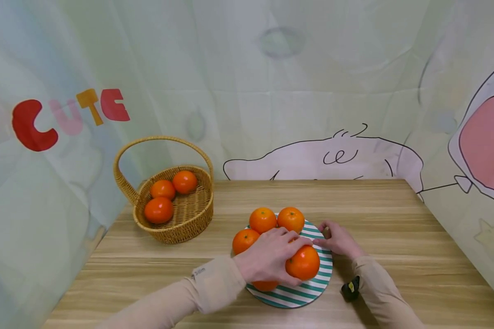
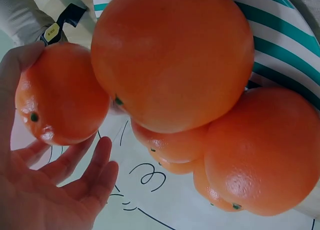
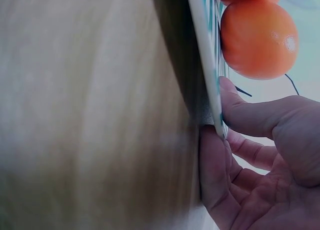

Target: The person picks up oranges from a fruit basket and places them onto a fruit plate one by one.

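Observation:
My left hand (image 1: 267,257) grips an orange (image 1: 303,263) over the right part of a round plate (image 1: 313,290) with green and white stripes. In the left wrist view, thumb and fingers curl round that orange (image 2: 62,97), with other oranges close beside it. At the plate's right rim, my right hand (image 1: 339,240) pinches the edge. The right wrist view shows its thumb (image 3: 250,112) on the striped face and a finger (image 3: 214,165) under the rim. Several more oranges lie on the plate, such as one (image 1: 263,220) at the back; my left hand partly hides others.
A wicker basket (image 1: 193,224) with a tall arched handle stands at the back left, holding three orange-red fruits (image 1: 158,210). Beneath everything is a wood-grain table (image 1: 378,205). A printed curtain (image 1: 247,114) hangs behind and on both sides.

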The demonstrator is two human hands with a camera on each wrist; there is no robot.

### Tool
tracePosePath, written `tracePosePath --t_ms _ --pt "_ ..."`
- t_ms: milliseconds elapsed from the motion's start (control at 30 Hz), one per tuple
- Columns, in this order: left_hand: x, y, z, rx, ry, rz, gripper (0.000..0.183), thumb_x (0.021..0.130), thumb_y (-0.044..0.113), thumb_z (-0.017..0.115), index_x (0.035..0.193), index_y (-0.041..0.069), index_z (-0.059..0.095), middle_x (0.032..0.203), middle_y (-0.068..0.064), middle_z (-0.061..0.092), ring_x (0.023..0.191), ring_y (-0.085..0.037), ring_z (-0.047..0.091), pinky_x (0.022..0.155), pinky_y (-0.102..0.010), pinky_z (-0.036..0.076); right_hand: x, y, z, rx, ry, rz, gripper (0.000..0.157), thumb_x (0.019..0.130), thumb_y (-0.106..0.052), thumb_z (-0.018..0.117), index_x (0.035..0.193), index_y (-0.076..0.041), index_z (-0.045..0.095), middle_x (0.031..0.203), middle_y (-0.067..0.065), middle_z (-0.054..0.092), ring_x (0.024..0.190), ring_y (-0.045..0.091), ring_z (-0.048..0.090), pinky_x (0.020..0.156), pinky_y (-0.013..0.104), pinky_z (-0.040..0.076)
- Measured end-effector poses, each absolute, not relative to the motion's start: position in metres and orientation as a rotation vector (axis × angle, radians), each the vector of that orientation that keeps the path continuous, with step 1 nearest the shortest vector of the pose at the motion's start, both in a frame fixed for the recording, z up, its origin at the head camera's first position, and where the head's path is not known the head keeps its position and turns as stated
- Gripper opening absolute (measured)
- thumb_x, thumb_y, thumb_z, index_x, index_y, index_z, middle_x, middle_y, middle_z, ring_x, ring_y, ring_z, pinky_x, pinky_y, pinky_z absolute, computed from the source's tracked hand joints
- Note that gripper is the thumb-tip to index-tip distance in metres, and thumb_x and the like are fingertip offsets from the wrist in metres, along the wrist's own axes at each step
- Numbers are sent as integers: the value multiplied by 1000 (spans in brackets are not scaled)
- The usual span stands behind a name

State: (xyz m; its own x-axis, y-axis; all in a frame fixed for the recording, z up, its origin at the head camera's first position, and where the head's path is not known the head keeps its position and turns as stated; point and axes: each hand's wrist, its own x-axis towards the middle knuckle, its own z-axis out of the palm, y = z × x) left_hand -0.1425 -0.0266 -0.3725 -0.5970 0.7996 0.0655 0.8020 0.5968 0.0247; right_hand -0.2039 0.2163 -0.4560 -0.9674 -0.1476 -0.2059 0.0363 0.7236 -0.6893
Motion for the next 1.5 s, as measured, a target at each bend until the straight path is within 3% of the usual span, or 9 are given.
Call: tracePosePath --t_ms 333,767,1000,1500 --pt "-140 -21 -382 -1433 -2722 139 68 85 67 63 139 29 53 121 10 67 118 -16 50 109 -35 39 -205 217 -456 -100 2682 -1071 34 91 -17 74 114 -2 55 83 9 54 72 21 51 61 28 45" --pt "-139 -16 -394 -1472 -2768 200 65 84 62 64 140 30 53 120 10 69 125 -18 49 113 -35 35 -204 216 -456 -90 2691 -1076 34 90 -18 76 114 -3 56 84 9 52 74 21 50 61 29 45" --pt "-140 -16 -396 -1451 -2797 166 68 86 63 63 144 31 48 135 9 62 136 -21 44 118 -38 33 -204 217 -456 -103 2711 -1079 34 89 -17 76 113 -3 57 81 8 51 72 21 49 60 29 43" --pt "-140 -13 -400 -1455 -2807 142 69 87 67 63 140 25 51 136 11 62 137 -21 46 118 -39 32 -204 216 -455 -75 2679 -1082 35 90 -18 76 114 -3 55 84 9 52 73 21 51 61 28 49"
